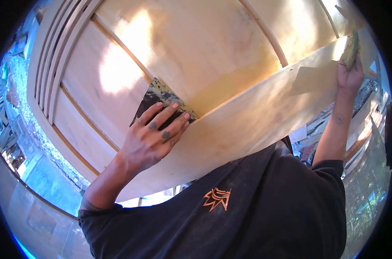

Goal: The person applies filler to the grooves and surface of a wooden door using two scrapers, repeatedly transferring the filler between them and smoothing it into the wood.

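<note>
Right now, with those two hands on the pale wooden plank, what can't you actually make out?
- Head view: the dark mottled sanding sheet lies partly under the left hand and the pale wooden plank.
- The yellowish pad is squeezed in the right hand; its shape is unclear.
- The large panelled wooden frame is cut off by the lens edge.
- The yard behind is blurred.

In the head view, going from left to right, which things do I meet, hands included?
Grooved panel edge → left hand on dark sandpaper → orange logo on the dark shirt → long board → right hand with a yellowish pad.
</note>
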`<state>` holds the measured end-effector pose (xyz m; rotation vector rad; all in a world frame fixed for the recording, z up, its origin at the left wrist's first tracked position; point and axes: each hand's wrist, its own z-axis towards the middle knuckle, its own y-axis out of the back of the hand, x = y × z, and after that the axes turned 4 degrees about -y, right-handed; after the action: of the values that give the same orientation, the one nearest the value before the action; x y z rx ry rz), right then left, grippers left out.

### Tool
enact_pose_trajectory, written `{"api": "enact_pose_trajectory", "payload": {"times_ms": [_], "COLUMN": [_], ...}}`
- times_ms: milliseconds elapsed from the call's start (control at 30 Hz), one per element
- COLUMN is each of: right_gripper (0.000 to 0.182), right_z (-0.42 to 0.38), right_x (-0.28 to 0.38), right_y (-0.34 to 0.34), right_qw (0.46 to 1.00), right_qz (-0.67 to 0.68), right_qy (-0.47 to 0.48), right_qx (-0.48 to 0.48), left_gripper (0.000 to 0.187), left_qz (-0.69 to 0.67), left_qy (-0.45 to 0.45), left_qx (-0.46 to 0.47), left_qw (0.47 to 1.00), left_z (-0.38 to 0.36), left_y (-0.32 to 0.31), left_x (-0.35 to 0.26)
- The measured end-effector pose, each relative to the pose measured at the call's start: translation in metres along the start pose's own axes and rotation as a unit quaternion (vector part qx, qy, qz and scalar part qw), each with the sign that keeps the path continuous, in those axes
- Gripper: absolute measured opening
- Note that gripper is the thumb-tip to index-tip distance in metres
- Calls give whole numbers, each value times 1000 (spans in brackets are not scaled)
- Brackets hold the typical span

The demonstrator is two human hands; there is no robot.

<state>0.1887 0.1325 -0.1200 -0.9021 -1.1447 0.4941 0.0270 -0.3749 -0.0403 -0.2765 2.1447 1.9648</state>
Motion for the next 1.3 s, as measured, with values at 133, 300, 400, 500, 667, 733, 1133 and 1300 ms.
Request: {"api": "enact_pose_trajectory", "payload": {"times_ms": [133,300,400,500,667,733,1133,1300], "right_gripper": [37,37,38,39,39,38,33,33], "right_z": [-1,-2,-4,-6,3,1,-13,-6], "right_x": [3,4,2,1,-6,-8,1,-4], "right_y": [8,10,12,16,-14,-17,40,14], "right_qw": [1000,995,992,994,984,989,885,963], "right_qz": [5,90,108,92,114,85,-400,-50], "right_qy": [9,-28,-33,-33,-51,-45,126,105], "right_qx": [-13,17,50,56,125,117,-203,-244], "left_gripper": [28,30,32,34,31,28,38,40], "left_qz": [-5,-5,-5,-16,-2,-1,6,-19], "left_qy": [-7,-26,-31,-28,-10,-37,-4,26], "left_qx": [6,46,89,120,122,104,85,105], "left_qw": [1000,999,996,992,992,994,996,994], "left_z": [-7,-9,-8,8,60,78,198,205], "left_y": [1,13,18,40,86,84,70,80], "left_x": [2,6,6,6,3,3,-7,1]}}
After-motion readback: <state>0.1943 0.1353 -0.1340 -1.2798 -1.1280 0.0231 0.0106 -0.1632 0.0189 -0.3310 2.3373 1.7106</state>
